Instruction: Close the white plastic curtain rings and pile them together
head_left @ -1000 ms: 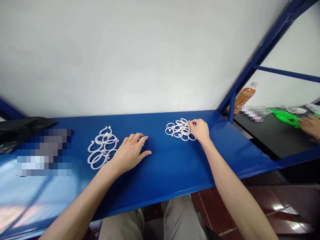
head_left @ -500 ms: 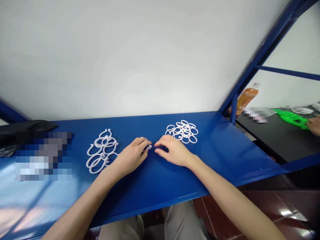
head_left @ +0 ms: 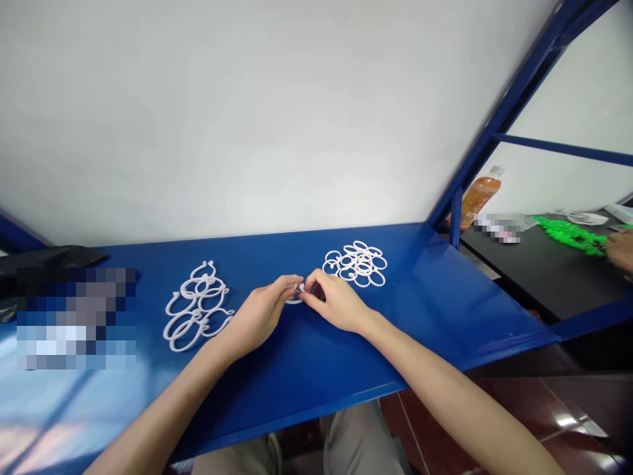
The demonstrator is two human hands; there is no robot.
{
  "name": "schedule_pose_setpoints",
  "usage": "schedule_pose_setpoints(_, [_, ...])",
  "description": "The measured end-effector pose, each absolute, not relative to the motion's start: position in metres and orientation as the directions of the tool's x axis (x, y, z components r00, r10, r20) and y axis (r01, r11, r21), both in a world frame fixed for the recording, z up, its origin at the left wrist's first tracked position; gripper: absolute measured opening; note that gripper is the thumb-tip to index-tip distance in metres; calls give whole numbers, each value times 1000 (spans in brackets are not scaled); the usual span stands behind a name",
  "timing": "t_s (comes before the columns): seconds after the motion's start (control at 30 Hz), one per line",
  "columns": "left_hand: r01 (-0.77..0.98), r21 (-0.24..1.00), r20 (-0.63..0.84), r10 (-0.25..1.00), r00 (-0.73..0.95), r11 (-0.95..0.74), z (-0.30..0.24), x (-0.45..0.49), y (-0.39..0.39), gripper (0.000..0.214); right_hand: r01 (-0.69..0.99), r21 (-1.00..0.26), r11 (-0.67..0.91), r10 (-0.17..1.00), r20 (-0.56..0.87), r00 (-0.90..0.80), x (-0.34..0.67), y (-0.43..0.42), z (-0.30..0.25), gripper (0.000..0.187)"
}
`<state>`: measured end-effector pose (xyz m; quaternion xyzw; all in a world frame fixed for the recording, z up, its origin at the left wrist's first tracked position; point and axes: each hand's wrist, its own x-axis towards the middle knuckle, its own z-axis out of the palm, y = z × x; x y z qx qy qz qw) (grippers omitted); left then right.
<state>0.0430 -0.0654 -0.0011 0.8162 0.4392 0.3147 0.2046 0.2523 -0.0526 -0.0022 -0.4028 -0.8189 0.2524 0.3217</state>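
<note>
A white plastic ring (head_left: pixel 294 301), of the curtain-ring kind, is held between both hands above the blue table, its knobbed ends close together. My left hand (head_left: pixel 262 310) is closed with its fingers on the ring's left side. My right hand (head_left: pixel 333 299) pinches the ring's end from the other side with thumb and forefinger. Most of the ring hides behind the fingers. Left of my left hand lie several open white rings (head_left: pixel 182 307) with gaps between their ends. Beyond my right hand, several white rings (head_left: pixel 363 264) that look closed lie in a flat cluster.
The blue table (head_left: pixel 346 369) runs along a white wall. A black plastic bag (head_left: pixel 49 260) lies at its left end. A blue metal frame (head_left: pixel 456 218) stands on the right; past it are an orange drink bottle (head_left: pixel 482 194), green items (head_left: pixel 568 236) and another person's hand (head_left: pixel 620 251).
My right hand has come left to meet my left hand and now grips the ring's end. Earlier it was apart, with its fingers free. The view has shifted slightly.
</note>
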Motion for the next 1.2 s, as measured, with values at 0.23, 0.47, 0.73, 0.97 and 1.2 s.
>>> schedule_pose_setpoints(0.23, [628,572,395,849,352,-527,0,44,-64,25,380,-711,591,795,434,-424,252,-51,-6,4])
schedule_pose_setpoints(0.47, [616,515,464,798,384,-596,-11,47,-66,20,362,-608,706,704,551,-448,251,-52,-10,11])
schedule_pose_setpoints(0.73, [613,338,579,672,462,-714,-20,46,-69,19,390,-439,809,587,593,-551,255,-58,-7,16])
schedule_pose_setpoints(0.97, [617,294,592,646,482,-730,-22,46,-69,22,430,-341,836,547,585,-599,253,-59,-9,24])
schedule_pose_setpoints(1.2, [616,345,553,684,476,-708,-21,48,-71,26,451,-259,854,512,571,-642,253,-60,-8,27])
